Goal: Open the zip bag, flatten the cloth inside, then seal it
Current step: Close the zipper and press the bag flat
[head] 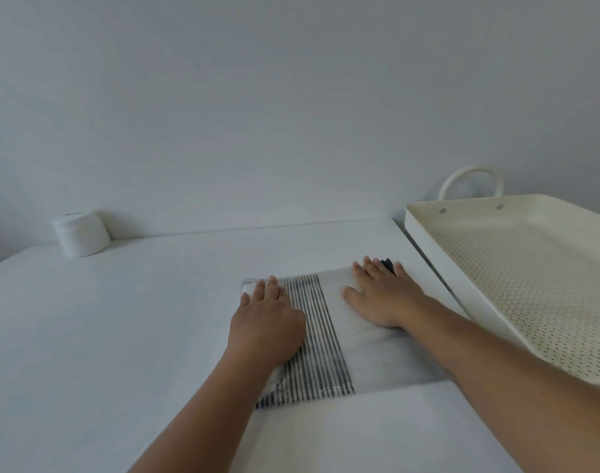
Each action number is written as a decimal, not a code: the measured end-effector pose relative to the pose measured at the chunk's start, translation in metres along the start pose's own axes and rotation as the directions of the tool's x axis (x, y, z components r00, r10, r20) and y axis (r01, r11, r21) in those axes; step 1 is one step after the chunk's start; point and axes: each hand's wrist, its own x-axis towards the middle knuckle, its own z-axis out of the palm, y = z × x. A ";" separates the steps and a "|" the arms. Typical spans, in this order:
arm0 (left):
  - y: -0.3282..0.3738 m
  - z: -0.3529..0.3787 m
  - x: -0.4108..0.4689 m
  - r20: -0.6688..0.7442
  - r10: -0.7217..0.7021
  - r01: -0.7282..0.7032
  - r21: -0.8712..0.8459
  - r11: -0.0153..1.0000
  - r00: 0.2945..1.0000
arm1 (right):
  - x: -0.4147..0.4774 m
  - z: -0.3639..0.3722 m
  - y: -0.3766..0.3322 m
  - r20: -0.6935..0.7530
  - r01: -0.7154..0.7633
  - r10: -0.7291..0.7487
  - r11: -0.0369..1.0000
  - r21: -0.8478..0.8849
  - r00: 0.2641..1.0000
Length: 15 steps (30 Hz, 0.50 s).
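1. Zip bag (377, 349): flat on the white table (121, 336), just beside the cream tray (517, 268).
2. Striped cloth (315, 329): inside the bag's left part.
3. Your left hand (268, 322): fingers spread, pressing the cloth.
4. Your right hand (380, 295): open, palm flat on the bag.

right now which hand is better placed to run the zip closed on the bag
Probably the right hand. It lies flat on the clear end of the zip bag, fingertips beside the dark slider at the far right corner. The left hand presses on the striped cloth at the opposite end, well placed to steady the bag.
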 end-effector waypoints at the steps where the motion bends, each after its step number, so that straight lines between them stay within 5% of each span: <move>1: 0.000 0.001 0.000 -0.004 0.007 -0.007 0.002 1.000 1.000 | -0.003 -0.004 0.000 0.000 0.003 -0.003 1.000 0.009 1.000; 5: 0.004 -0.004 0.002 -0.071 0.025 -0.029 -0.053 0.998 0.997 | -0.019 -0.012 -0.031 -0.113 0.177 -0.164 0.977 0.117 0.980; 9: 0.015 -0.015 -0.006 -0.313 0.041 -0.027 0.049 0.998 0.949 | -0.042 0.007 -0.064 -0.080 0.287 -0.279 0.952 0.110 0.957; 15: 0.023 0.011 -0.031 -0.104 -0.007 0.014 0.063 0.998 0.995 | -0.045 0.013 -0.059 -0.094 0.270 -0.263 0.960 0.073 0.960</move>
